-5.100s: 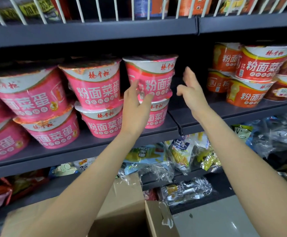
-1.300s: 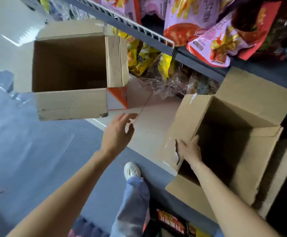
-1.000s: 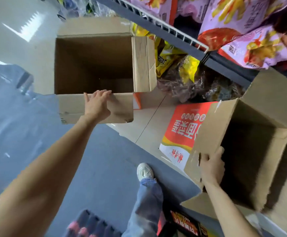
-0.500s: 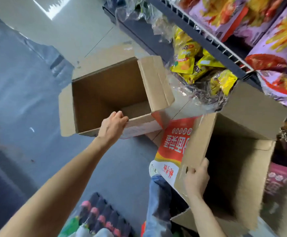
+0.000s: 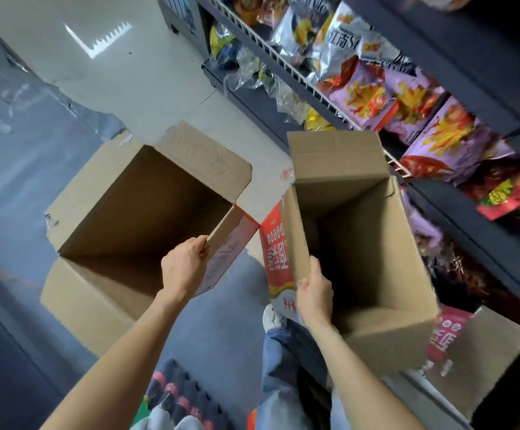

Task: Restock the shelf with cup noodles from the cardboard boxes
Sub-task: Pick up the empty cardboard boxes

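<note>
Hands [image 5: 184, 268] [image 5: 314, 294] grip two open cardboard boxes [image 5: 103, 293] [image 5: 373, 249].

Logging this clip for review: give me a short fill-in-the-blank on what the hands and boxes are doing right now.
1. The left hand grips a ____ of the left cardboard box.
2. The right hand holds the near wall of the right cardboard box, whose outside is printed ____ and white.
3. No cup noodles show in the boxes; both look ____.

Missing words: flap; red; empty
</note>
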Tool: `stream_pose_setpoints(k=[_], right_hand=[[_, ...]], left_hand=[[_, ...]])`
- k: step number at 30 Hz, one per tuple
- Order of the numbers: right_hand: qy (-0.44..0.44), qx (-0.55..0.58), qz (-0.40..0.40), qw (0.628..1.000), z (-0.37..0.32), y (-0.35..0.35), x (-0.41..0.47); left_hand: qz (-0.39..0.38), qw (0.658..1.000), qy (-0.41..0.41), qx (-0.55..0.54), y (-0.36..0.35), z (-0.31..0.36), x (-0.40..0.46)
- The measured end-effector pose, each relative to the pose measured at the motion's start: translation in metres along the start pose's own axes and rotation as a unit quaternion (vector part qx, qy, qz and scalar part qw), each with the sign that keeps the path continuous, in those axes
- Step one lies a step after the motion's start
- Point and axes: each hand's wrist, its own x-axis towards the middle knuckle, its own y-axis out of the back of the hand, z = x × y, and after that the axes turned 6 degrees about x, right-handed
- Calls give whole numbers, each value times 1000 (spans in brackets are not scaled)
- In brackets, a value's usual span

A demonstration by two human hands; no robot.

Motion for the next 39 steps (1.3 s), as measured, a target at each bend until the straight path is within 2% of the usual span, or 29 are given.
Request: stream_pose_setpoints(k=[5,8,16,22,26,30,34,39], right_hand=[[95,-106,-37,989,-40,6,20],[154,-132,-55,978,-77,0,36],[261,-92,-105,955,-237,-42,117],[268,-82,-178,943,-363,-85,190],[276,-87,-178,941,-431,-120,226],[265,-92,-186,942,-487,-172,253],[253,-94,-160,950,-533,-236,284],[185,13,-128,974,-602,-330,328]], left_hand=[[16,1000,11,-15,29,-7,21],[16,1000,0,-9,50,-16,44],[13,999,46,26,97,-75,162],[-23,993,41,112,135,-151,267],[-27,981,41,186,156,-203,324],[-18,983,95,154,169,-245,391],[-6,980,164,111,169,-300,473],[-3,985,160,62,161,-343,597]])
